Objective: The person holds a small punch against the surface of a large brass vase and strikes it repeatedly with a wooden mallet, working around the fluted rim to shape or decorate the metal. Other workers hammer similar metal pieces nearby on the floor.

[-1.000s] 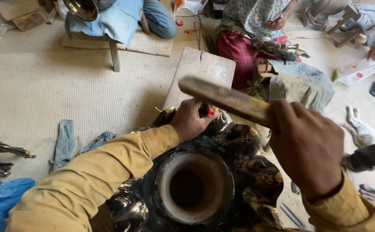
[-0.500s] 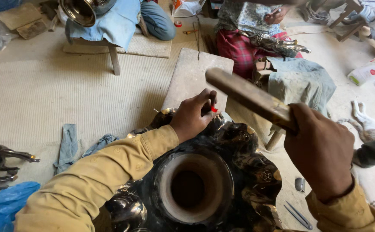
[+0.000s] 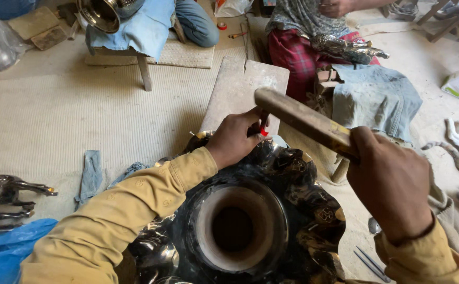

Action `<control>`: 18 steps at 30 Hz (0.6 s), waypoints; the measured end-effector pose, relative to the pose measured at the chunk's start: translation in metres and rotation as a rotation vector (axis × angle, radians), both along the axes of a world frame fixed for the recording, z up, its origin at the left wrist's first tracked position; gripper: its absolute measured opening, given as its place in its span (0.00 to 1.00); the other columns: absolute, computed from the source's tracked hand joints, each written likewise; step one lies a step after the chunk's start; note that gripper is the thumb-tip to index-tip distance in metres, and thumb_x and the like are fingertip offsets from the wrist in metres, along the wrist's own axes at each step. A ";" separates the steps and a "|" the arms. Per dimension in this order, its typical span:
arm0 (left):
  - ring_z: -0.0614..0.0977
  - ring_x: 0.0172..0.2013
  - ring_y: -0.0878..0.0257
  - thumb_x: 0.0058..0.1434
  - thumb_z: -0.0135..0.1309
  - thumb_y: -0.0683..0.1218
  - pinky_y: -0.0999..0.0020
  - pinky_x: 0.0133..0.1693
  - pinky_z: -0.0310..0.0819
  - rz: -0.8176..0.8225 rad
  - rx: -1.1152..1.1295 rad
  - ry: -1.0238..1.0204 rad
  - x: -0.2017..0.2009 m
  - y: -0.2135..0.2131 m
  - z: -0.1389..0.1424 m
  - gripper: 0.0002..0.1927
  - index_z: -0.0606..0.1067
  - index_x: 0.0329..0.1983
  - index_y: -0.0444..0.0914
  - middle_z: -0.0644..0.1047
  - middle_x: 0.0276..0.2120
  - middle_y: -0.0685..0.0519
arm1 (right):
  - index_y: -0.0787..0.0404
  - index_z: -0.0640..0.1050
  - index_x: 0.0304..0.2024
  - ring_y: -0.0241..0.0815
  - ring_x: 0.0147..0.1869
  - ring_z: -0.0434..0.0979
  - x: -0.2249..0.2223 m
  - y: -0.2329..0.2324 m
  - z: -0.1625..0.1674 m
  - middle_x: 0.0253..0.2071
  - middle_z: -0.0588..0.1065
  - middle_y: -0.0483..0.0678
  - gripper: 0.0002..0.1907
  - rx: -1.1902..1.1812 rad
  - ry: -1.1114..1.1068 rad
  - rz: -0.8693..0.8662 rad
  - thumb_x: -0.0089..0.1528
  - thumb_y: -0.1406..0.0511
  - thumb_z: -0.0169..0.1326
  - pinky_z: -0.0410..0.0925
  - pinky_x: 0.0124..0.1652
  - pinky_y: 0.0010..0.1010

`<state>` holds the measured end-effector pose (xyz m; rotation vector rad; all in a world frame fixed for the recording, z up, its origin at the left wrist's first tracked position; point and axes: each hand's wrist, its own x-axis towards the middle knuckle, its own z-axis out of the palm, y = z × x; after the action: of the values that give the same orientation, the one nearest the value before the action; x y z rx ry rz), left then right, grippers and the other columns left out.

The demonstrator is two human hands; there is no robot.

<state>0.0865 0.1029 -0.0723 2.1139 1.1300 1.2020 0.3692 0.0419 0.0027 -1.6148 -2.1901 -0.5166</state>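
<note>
The dark, shiny metal vessel with embossed, scalloped rim sits on the floor at the person's knees, mouth up. At its far edge the left hand pinches a small punch, mostly hidden. The right hand is clamped around a wooden mallet poised over it. Several motifs look embossed already; how much rim remains unworked is cut off below.

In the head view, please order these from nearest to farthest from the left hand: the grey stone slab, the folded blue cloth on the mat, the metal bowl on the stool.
From the left hand:
1. Grey stone slab, just beyond the hand.
2. Folded blue cloth, on the mat to the left.
3. Metal bowl, on the stool at the far upper left.
</note>
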 end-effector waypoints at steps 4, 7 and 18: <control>0.86 0.34 0.55 0.57 0.63 0.41 0.61 0.38 0.79 -0.017 0.005 0.038 0.004 0.002 0.014 0.22 0.73 0.55 0.38 0.81 0.33 0.47 | 0.54 0.78 0.38 0.39 0.18 0.71 0.009 0.010 -0.008 0.21 0.74 0.44 0.07 -0.144 -0.001 -0.113 0.72 0.61 0.53 0.63 0.20 0.32; 0.86 0.32 0.55 0.58 0.65 0.43 0.61 0.38 0.80 -0.033 -0.040 0.068 0.008 0.003 0.021 0.18 0.74 0.50 0.39 0.81 0.32 0.47 | 0.55 0.79 0.40 0.39 0.18 0.70 0.016 0.012 -0.017 0.23 0.76 0.45 0.07 -0.079 0.046 -0.050 0.70 0.61 0.55 0.63 0.20 0.33; 0.83 0.41 0.44 0.53 0.66 0.41 0.55 0.42 0.78 -0.148 0.026 0.266 0.017 0.019 0.038 0.22 0.76 0.53 0.38 0.82 0.37 0.42 | 0.62 0.77 0.39 0.51 0.27 0.76 0.027 0.015 -0.061 0.25 0.74 0.54 0.06 -0.123 0.474 -0.025 0.64 0.66 0.61 0.67 0.28 0.42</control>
<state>0.1035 0.1216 -0.0342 2.3835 1.0482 0.8932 0.3965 0.0570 -0.0580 -1.6250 -1.8741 0.0041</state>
